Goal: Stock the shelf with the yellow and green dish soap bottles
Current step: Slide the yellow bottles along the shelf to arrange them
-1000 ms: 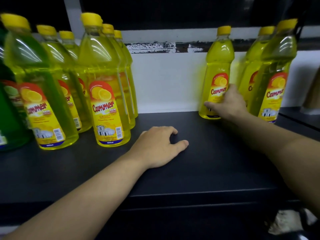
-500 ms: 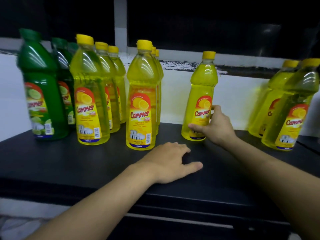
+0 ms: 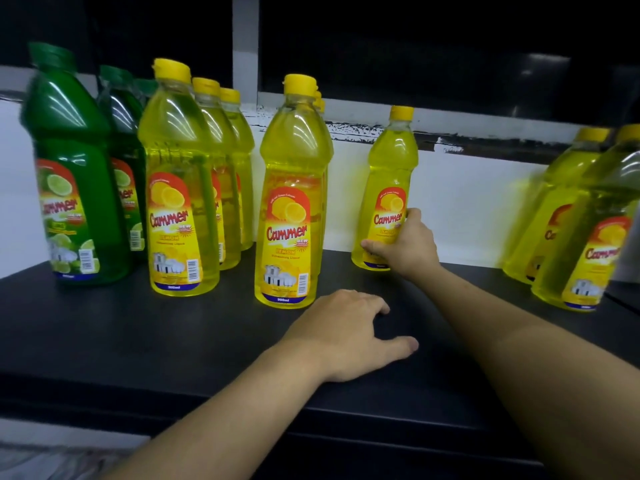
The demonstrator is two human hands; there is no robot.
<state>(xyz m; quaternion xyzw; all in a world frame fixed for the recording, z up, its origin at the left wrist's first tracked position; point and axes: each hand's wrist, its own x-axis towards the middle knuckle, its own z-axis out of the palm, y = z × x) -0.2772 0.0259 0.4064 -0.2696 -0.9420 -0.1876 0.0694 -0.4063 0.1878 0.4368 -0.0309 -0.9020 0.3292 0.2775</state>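
Yellow dish soap bottle (image 3: 391, 174) stands upright on the shelf (image 3: 138, 341), right of the front lemon bottle (image 3: 292, 202) and farther back. Right grip (image 3: 407, 249) grasps its base, probably aligning it. Left grip (image 3: 346, 336), released, rests palm-down before the front lemon bottle, likely bracing.

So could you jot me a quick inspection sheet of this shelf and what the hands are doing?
Surface: black shelf, bottles standing on it.
Job's things: green bottles at far left; yellow bottle rows beside them; lone yellow bottle near the back wall; two yellow bottles at right, blurred.
Clutter: nothing seen.
Hands: left hand rests palm down on the shelf; right hand grips the lone yellow bottle low down.
Cables: nothing seen.
Surroundings: white back wall, dark space above.
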